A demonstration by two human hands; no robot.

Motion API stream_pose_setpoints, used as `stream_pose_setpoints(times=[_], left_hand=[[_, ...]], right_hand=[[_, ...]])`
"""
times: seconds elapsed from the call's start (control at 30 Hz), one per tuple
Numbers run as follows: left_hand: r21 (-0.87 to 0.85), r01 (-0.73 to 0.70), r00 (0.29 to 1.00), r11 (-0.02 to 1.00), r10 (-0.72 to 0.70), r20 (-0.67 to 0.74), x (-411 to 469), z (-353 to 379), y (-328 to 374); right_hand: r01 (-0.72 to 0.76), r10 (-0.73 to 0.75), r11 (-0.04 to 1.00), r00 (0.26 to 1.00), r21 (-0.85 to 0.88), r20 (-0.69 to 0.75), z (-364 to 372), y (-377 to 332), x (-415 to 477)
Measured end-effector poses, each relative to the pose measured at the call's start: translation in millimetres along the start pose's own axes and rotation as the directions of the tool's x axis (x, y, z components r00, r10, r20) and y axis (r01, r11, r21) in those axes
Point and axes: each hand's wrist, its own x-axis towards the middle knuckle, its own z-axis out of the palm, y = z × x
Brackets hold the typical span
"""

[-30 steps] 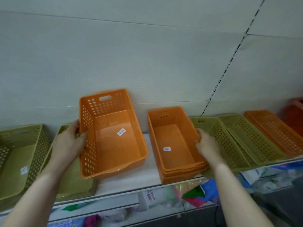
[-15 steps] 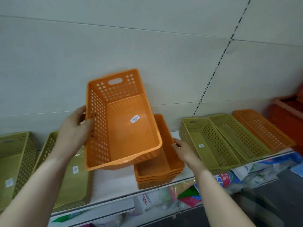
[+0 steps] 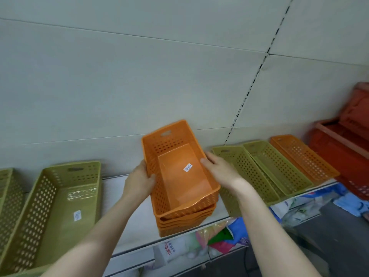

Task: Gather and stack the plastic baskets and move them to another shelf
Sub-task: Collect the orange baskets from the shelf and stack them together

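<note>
The orange basket [image 3: 179, 172], a moment ago in the air, now sits in the orange stack [image 3: 185, 218], seemingly not fully seated; left hand [image 3: 139, 182] and right hand [image 3: 221, 170] grip its sides.

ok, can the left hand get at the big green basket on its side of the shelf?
Probably yes, once freed: the left hand grips the orange stack, and the green basket sits open just beside it, nothing between.

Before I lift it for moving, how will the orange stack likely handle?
The orange stack is probably light: thin perforated plastic, all empty. The walls may flex under the left hand and right hand. The top basket sits slightly high, so it could shift if tilted.
</note>
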Motion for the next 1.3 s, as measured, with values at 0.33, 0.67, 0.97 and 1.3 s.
stream_pose_setpoints(times=[0.33, 0.67, 0.97, 1.3], left_hand=[[-0.1, -0.053, 0.989, 0.994, 0.066, 0.132, -9.4, -1.0, -13.9], [-0.415, 0.192, 0.959, 0.889, -0.081, 0.27, -6.7, 10.6, -29.1], [-0.491, -0.1, 0.968, 0.865, 0.2, 0.155, -19.8, -0.7, 35.8], [-0.524, -0.326, 0.897, 0.787, 0.432, 0.09, -11.6, 96.7, 210.6]], right_hand=[[-0.15, 0.119, 0.906, 0.988, -0.396, -0.102, 31.4, 33.6, 26.2], [-0.249, 0.251, 0.957, 0.968, -0.146, -0.002, 41.7, 54.9, 17.6], [-0.129, 0.134, 0.991, 0.97, 0.039, -0.201, -16.6, 65.5, -11.7], [-0.002, 0.065, 0.99, 0.899, 0.144, -0.434, -202.8, 119.6, -30.1]])
